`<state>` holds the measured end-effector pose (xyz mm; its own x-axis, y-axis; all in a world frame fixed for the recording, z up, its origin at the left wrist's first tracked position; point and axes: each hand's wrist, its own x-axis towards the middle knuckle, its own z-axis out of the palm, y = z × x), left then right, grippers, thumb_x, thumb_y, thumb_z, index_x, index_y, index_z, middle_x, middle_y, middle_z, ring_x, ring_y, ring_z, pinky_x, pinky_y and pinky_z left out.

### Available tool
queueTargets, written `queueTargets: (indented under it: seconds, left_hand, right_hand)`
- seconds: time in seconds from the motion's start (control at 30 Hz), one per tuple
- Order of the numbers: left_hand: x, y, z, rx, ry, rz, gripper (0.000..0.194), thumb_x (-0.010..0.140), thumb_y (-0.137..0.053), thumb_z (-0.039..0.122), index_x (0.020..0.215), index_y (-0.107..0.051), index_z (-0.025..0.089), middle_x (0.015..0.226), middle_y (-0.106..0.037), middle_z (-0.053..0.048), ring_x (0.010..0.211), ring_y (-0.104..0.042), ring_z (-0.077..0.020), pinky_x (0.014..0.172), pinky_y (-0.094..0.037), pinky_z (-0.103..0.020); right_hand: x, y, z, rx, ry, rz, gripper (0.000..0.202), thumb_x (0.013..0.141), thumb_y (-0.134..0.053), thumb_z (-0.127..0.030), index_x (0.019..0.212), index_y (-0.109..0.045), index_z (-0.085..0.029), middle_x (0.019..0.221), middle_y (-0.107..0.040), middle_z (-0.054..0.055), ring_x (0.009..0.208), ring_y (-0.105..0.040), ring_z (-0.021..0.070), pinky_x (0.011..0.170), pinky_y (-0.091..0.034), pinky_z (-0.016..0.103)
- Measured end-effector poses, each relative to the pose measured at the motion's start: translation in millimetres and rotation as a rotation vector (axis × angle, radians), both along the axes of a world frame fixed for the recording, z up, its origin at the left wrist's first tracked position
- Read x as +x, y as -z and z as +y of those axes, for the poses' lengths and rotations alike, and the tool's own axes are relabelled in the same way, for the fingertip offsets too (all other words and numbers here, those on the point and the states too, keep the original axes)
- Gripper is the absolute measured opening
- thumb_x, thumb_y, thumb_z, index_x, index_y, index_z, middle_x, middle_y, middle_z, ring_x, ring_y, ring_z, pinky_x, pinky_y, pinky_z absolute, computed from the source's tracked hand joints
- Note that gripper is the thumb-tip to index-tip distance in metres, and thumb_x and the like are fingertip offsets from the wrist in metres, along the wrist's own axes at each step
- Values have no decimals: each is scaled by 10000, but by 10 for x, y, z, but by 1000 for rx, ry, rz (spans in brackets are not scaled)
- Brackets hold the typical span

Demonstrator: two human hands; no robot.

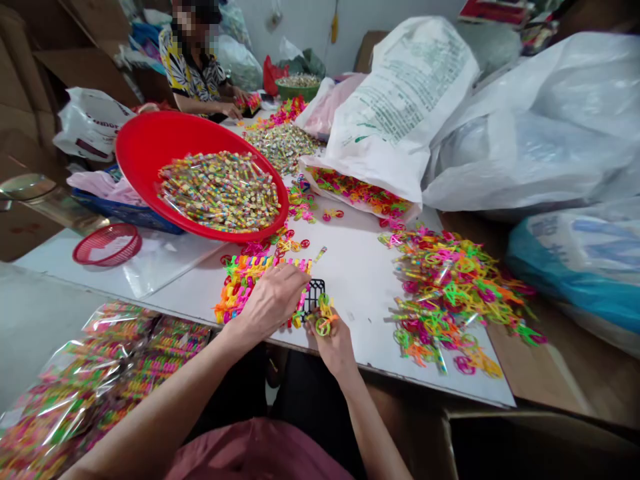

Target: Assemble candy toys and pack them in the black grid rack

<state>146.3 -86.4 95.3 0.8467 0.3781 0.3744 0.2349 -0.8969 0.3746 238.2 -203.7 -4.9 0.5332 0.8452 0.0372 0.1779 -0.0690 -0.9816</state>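
Observation:
A black plastic grid tray [315, 293] lies near the table's front edge, its right end bare. Rows of small bright plastic toys [235, 287] fill the rest of it. Over these rows reaches my left hand [275, 297], fingers bent and pressed together; what they pinch is hidden. Just beyond its fingertips is a short patterned tube [320, 254]. My right hand [336, 343], at the tray's right front corner, is closed around a few yellow and green plastic toys [324, 321].
A tilted red basin [150, 147] of patterned tubes stands behind the tray. Right of it lie a loose toy heap [450, 287] and an open white sack [400, 87]. Wrapped packs [120, 373] sit lower left. A co-worker [195, 73] sits across the table.

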Motion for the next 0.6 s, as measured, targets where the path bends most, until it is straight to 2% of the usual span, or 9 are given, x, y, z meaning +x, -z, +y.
queueTargets:
  seconds: [0.1,0.17,0.27,0.4,0.53,0.6]
  left_hand:
    - [-196,35,-187,-90,36,5,208,889,-421,159,1022,-581,167,913,-625,-63,875,-570,-167,805,-458,-308]
    - [-253,128,-294,-65,43,10,202,884,-436,164,1032,-573,164,932,-623,-69,889,-564,-179,809,-459,-326]
    - [-228,263,-388,19,52,3,195,877,-468,210,1038,-564,156,930,-620,-77,906,-557,-206,816,-461,-362]
    - [-150,317,-395,58,55,5,219,875,-482,241,1061,-554,151,912,-619,-76,881,-559,-203,813,-469,-362]
    - [-126,320,-343,79,61,24,144,872,-456,150,905,-596,156,863,-621,-66,850,-561,-190,788,-475,-334]
    - [-139,333,-334,73,58,39,148,869,-452,137,860,-599,154,842,-617,-67,841,-559,-191,780,-475,-330]
  right_hand:
    - [-52,35,55,-7,68,-55,93,805,-384,-229,838,-470,-229,755,-568,24,695,-576,175,589,-473,278]
    - [-36,3,52,-31,67,-133,65,783,-429,-210,817,-482,-230,744,-560,22,696,-566,183,606,-464,287]
    - [-15,-57,-8,-109,22,-368,122,747,-440,-138,825,-482,-222,780,-546,36,701,-551,189,611,-453,295]
    - [-20,-55,-18,-184,-24,-606,177,733,-404,-75,814,-470,-218,803,-541,52,711,-546,191,592,-456,285]
    - [-69,34,87,-192,-17,-753,180,767,-370,-76,819,-488,-202,768,-542,63,696,-538,204,616,-467,314]
    - [-94,55,102,-172,-2,-759,189,791,-355,-84,845,-501,-192,780,-545,71,728,-541,210,652,-472,328]
